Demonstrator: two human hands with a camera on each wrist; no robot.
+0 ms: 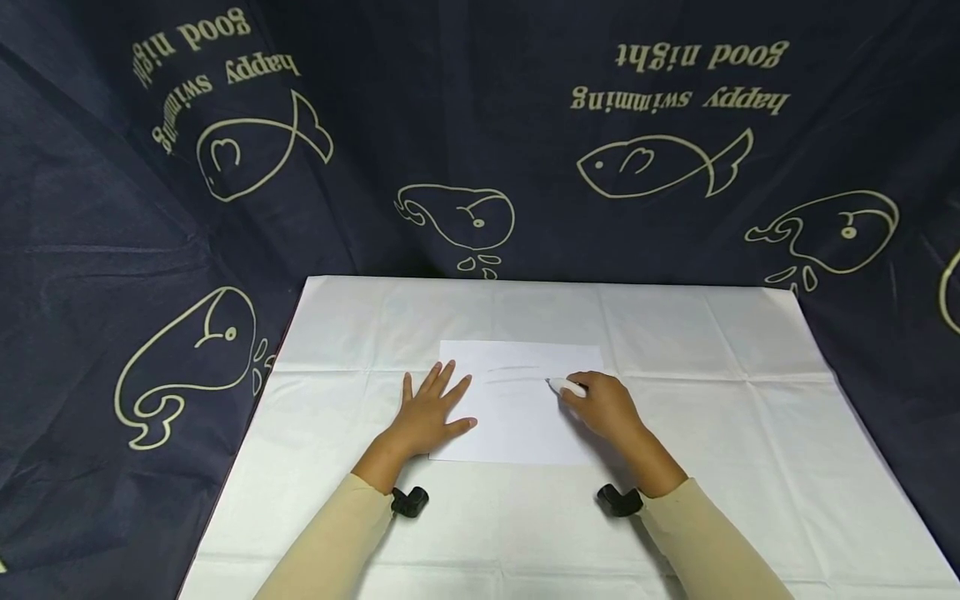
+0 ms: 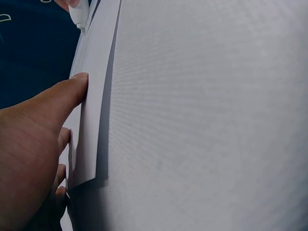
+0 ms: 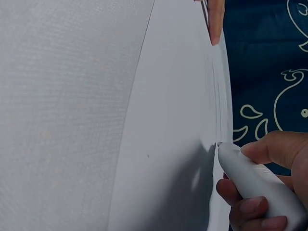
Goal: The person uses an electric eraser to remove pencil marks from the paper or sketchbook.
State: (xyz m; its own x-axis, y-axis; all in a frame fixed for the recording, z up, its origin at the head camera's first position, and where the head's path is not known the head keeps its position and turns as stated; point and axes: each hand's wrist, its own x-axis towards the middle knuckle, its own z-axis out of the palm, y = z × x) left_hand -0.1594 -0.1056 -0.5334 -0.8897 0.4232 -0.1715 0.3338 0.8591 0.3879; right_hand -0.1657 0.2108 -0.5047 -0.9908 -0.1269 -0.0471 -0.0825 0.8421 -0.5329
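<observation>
A white sheet of paper lies on the white-covered table, with faint long strokes across its upper part. My left hand rests flat with spread fingers over the sheet's left edge; its thumb touches the paper. In my right hand a plump white correction pen is gripped between thumb and curled fingers. Its narrow tip meets the paper at the right end of a stroke. The right wrist view also shows a small dark speck on the sheet. Part of the pen's body is hidden by the fingers.
The white tablecloth has fold creases and surrounds the paper. Behind the table's far edge hangs a dark blue curtain printed with whales, fish and lettering. Black wrist mounts sit at both cuffs.
</observation>
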